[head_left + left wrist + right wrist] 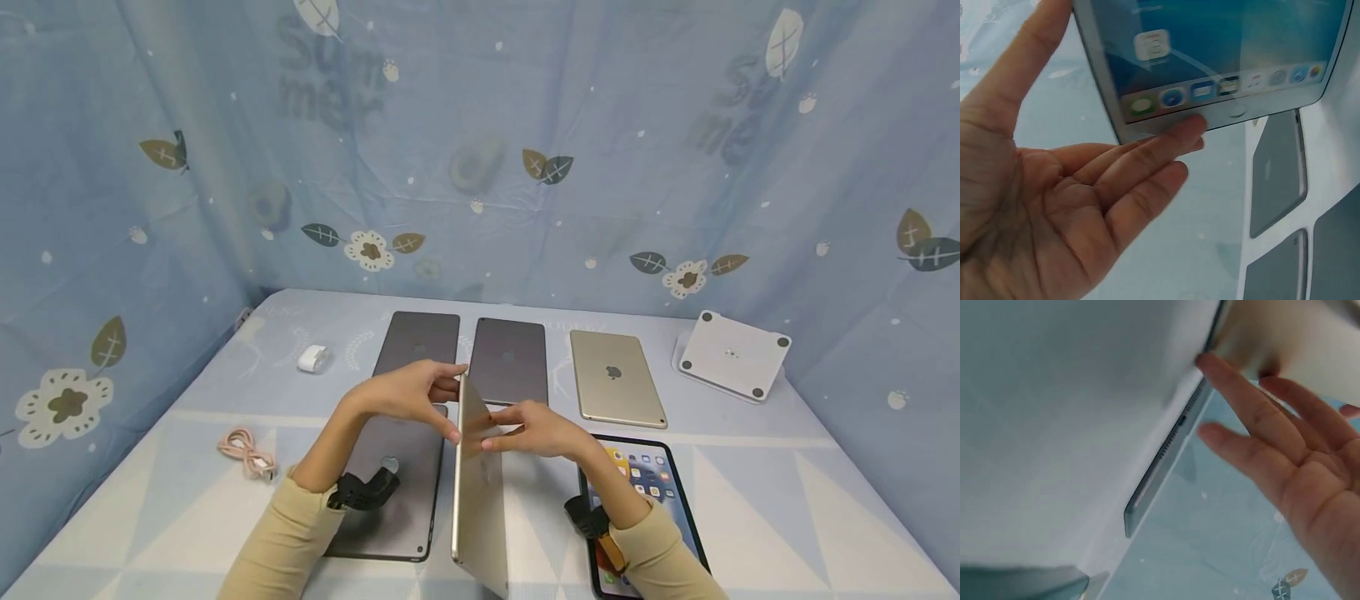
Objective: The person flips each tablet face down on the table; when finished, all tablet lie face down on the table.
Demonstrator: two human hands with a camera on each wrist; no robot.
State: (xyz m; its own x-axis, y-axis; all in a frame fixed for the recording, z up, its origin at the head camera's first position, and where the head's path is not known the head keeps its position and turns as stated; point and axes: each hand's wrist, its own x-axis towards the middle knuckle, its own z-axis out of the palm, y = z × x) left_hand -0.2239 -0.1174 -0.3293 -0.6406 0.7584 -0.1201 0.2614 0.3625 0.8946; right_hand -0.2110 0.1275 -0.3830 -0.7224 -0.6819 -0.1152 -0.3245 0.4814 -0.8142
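Note:
A gold-backed tablet (480, 500) stands on its edge in mid-table, its lit screen (1210, 56) facing left. My left hand (408, 392) holds it near the far end, thumb along one edge and fingers at the home-button border. On the other side, my right hand (543, 432) has extended fingers (1254, 403) touching the gold back (1297, 344). Under my left forearm lies a dark grey tablet (397, 500), face down. Below my right forearm is a tablet with its screen lit (675, 500).
Two dark tablets (417, 342) (510, 358) and a gold tablet (617, 379) lie face down along the back. A white stand (735, 354) sits back right. At left are a white charger plug (313, 358) and a coiled pink cable (246, 452). Patterned curtain (480, 167) hangs behind.

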